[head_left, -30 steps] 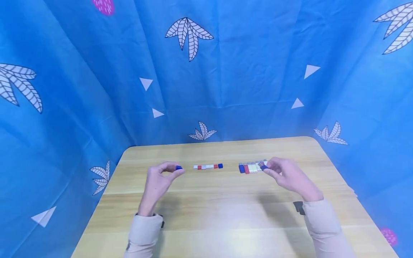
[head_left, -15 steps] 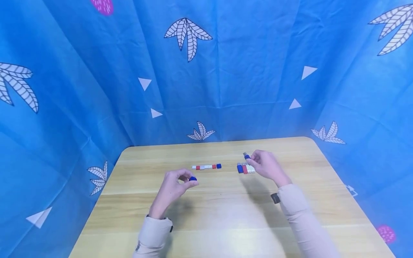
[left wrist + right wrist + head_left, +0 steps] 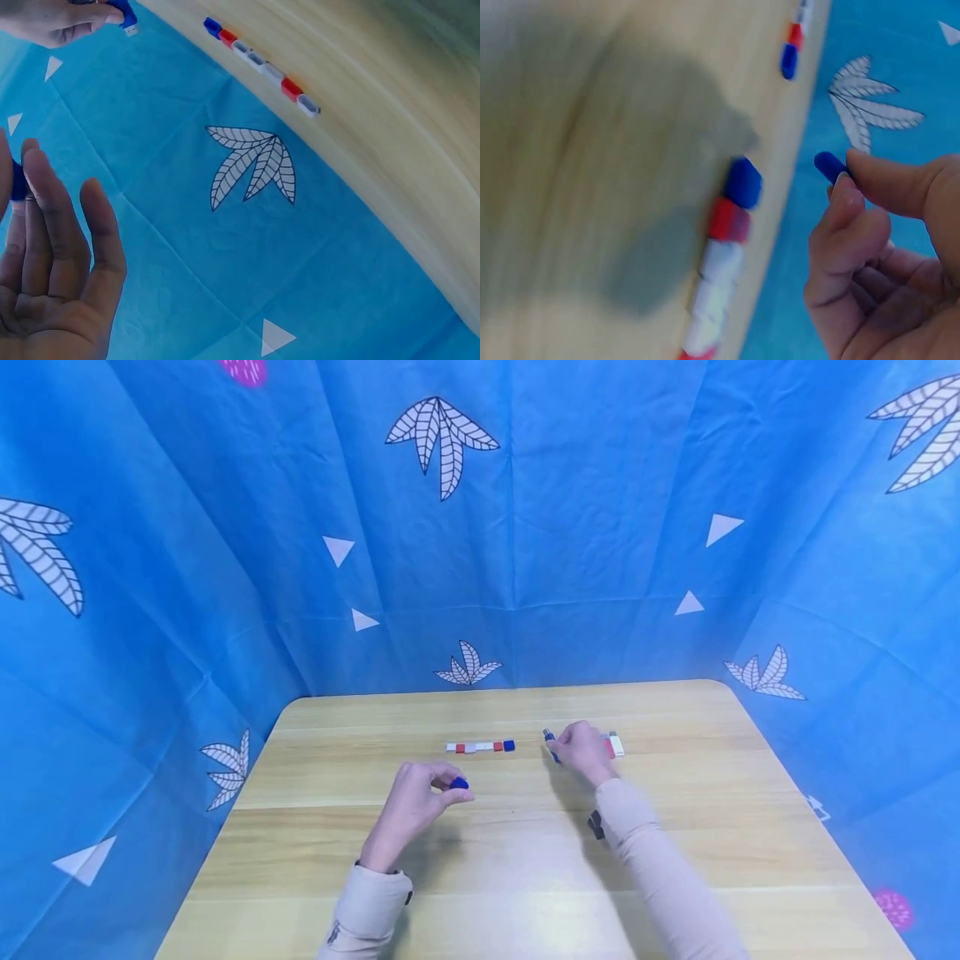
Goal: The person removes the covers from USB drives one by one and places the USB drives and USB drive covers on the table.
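Note:
My left hand [image 3: 417, 800] pinches a small blue cap [image 3: 459, 783] between thumb and fingers, raised in front of the row of caps. My right hand [image 3: 583, 750] pinches a blue USB stick [image 3: 120, 11] over the left part of a row of USB sticks; its metal plug shows in the left wrist view. That row shows a blue USB stick [image 3: 744, 182], a red one [image 3: 729, 220] and several white ones [image 3: 718, 289]; the right hand hides much of it in the head view. A row of small caps [image 3: 480, 747] in white, red and blue lies left of it.
Both rows lie on a light wooden table [image 3: 510, 877], toward its far edge. A blue curtain [image 3: 570, 527] with leaf and triangle prints hangs round the back and sides.
My right hand has moved left with the USB stick, from the right end of the row to its left part. My left hand has moved right and nearer me, still pinching the blue cap.

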Demonstrator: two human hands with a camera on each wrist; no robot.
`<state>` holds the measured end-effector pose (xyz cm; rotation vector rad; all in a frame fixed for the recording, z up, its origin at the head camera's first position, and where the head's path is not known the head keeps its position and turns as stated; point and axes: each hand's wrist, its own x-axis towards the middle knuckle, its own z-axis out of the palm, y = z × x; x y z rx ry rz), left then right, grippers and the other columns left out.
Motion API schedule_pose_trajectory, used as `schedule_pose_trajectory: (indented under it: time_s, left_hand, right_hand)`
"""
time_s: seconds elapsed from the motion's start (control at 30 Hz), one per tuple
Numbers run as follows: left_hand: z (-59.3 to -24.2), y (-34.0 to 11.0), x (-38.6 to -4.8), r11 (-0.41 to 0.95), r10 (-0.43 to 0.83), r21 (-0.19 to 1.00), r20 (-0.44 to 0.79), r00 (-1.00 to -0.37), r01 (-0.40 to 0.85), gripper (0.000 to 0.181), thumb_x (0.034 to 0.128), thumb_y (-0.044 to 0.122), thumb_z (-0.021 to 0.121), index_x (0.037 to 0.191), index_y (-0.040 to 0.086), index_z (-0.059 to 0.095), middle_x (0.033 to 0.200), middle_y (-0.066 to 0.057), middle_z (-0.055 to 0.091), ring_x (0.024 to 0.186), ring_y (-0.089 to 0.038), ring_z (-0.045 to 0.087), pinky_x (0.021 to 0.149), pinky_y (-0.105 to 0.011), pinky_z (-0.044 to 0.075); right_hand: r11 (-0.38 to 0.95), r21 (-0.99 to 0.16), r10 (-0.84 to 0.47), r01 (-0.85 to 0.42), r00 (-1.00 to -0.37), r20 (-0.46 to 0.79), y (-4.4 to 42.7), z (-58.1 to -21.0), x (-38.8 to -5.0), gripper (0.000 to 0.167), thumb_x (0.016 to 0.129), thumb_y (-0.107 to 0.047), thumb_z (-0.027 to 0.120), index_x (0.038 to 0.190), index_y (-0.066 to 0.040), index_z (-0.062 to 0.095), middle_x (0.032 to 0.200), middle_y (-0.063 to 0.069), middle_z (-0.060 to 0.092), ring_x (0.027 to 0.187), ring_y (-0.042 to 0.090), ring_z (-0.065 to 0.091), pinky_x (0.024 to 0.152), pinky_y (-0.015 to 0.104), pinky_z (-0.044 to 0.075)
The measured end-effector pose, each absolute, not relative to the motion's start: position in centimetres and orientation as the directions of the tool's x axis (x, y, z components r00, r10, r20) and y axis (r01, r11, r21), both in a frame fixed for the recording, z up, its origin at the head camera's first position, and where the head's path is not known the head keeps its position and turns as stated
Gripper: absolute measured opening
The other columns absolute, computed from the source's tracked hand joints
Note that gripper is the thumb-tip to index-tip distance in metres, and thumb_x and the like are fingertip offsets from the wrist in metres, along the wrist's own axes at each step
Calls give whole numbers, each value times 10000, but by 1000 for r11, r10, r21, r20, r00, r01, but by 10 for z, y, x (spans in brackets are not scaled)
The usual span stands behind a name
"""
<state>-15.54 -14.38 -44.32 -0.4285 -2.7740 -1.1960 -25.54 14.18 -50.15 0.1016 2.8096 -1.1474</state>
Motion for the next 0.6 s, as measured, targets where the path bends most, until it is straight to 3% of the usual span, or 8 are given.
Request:
schedule_pose_trajectory:
  time_s: [0.1,0.2,0.37,0.6]
  left_hand:
    - [-446,-141,-157,678,240,670,187,-952,303,43,845,186,819,844,159,787,791,62,752,745,-64,649,678,-192,519]
    - [-448,-140,-156,691,249,664,153,-956,286,80,901,197,761,836,151,753,731,65,680,688,-81,570,621,-192,472]
    - [-452,-139,-155,738,262,614,123,-957,281,130,970,250,682,903,141,706,696,69,565,686,-111,477,650,-228,404]
    - [-454,-139,-156,745,268,577,199,-943,334,140,1027,225,599,966,102,623,705,36,472,615,-94,436,554,-198,390]
  right_hand:
    - [674,-721,33,160,-982,-187,134,-511,-256,438,932,-251,733,553,-111,564,455,-46,459,417,70,337,445,219,316]
    - [663,-717,52,216,-968,-244,126,-517,-257,522,932,-253,730,510,-176,432,447,-79,349,414,67,308,409,223,281]
    - [687,-668,116,286,-951,-288,121,-524,-258,479,927,-283,734,560,-179,444,487,-69,389,438,83,350,401,228,309]
    - [711,-635,145,303,-946,-289,121,-527,-257,483,933,-335,725,570,-176,449,485,-68,389,437,78,341,397,225,303]
